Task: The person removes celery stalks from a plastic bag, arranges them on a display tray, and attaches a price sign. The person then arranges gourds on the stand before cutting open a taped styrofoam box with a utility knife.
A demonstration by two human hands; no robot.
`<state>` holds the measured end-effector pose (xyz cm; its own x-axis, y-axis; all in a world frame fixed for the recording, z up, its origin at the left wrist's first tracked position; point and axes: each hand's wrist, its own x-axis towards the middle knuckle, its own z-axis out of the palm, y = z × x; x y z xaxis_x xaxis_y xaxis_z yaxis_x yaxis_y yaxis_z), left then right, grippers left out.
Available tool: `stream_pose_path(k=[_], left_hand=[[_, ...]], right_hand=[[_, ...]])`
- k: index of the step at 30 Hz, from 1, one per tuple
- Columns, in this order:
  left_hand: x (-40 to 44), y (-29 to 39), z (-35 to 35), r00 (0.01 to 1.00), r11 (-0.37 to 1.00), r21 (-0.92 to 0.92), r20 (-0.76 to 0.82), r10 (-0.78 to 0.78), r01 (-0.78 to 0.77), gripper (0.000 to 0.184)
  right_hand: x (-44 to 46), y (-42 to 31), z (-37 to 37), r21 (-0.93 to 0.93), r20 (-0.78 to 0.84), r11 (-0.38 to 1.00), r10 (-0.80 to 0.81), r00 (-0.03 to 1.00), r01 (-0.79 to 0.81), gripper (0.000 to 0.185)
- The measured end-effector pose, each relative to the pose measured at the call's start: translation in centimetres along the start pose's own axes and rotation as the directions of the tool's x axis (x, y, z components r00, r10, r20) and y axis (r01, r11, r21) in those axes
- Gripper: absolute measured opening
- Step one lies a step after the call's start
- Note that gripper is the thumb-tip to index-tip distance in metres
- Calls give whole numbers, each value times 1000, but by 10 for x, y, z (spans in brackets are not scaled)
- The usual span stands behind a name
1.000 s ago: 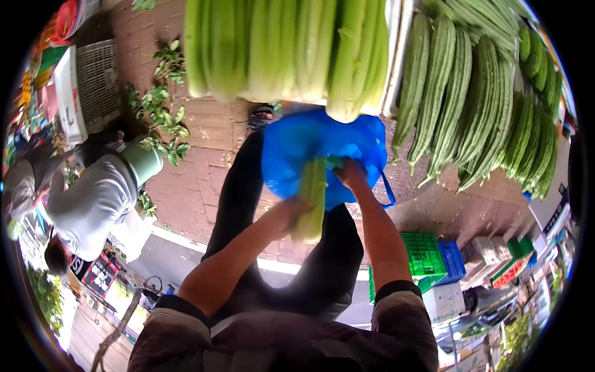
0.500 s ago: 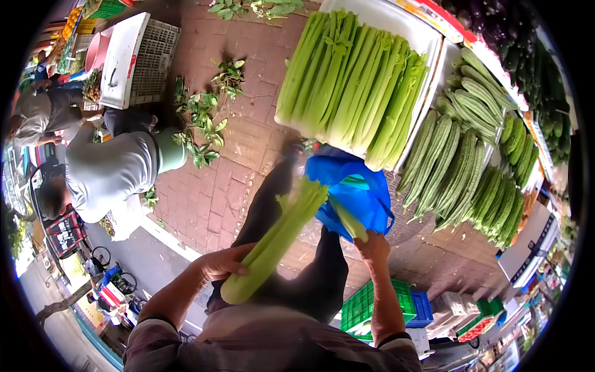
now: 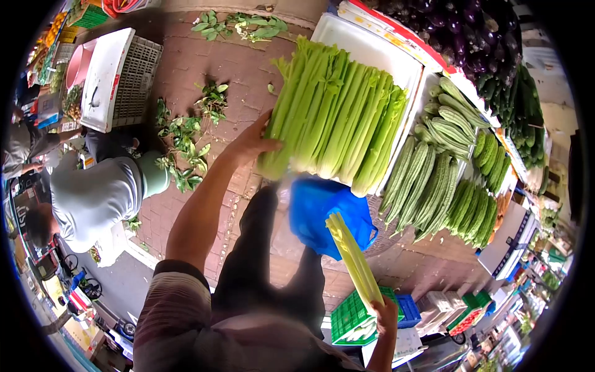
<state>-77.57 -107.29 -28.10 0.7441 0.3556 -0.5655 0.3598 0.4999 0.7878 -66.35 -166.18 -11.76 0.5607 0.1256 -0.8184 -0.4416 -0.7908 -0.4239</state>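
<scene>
At the left end of the celery row (image 3: 341, 118), my left hand (image 3: 253, 141) has its fingers around a celery bunch (image 3: 273, 162) whose lower end is blurred. The row lies on a white tray (image 3: 372, 40). Lower right, my right hand (image 3: 385, 315) grips the base of a slimmer celery stalk (image 3: 353, 257), which slants up to the left. Its top end is in front of the edge of a blue plastic bag (image 3: 319, 214), just below the celery row. The bag's contents are hidden.
Ridged gourds (image 3: 415, 180) and eggplants (image 3: 465, 31) lie to the right. A green crate (image 3: 353, 322) and a blue crate (image 3: 408, 311) stand lower right. A person in grey (image 3: 96, 198) bends at the left, near leafy scraps (image 3: 186, 149) and a grey crate (image 3: 139, 80).
My left hand has moved up with the celery bunch to the row's left end. My right hand has moved down, drawing its stalk away from the bag's opening.
</scene>
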Motion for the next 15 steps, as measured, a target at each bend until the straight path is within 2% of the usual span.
stream_pose_path(k=[2,3,5,8,11,13,14,15], left_hand=[[35,1,6,998,992,115,-42,-51,55,102],[52,-14,1,999,963,265,-44,-28,39,98],[88,-53,-8,999,838,545,-34,29,-6,92],[70,-20,6,989,725,685,-142,34,73,83],[99,-63,-23,957,667,732,-79,281,-135,88],[105,-58,-20,946,810,534,-55,320,-243,92],[107,-59,-16,940,863,416,-51,336,-286,94],[111,-62,-15,940,894,360,-106,325,-268,95]], right_hand=[[-17,1,5,304,36,948,85,996,-92,57],[-20,9,9,375,53,922,82,995,-96,64],[-16,-8,33,472,87,879,28,996,-66,67],[16,-48,78,633,213,774,-153,965,-18,59],[72,-98,135,750,302,661,-344,889,1,54],[118,-125,174,824,395,562,-490,777,-64,58],[131,-143,195,856,405,502,-501,765,-124,56],[153,-148,218,886,403,441,-574,713,-145,54]])
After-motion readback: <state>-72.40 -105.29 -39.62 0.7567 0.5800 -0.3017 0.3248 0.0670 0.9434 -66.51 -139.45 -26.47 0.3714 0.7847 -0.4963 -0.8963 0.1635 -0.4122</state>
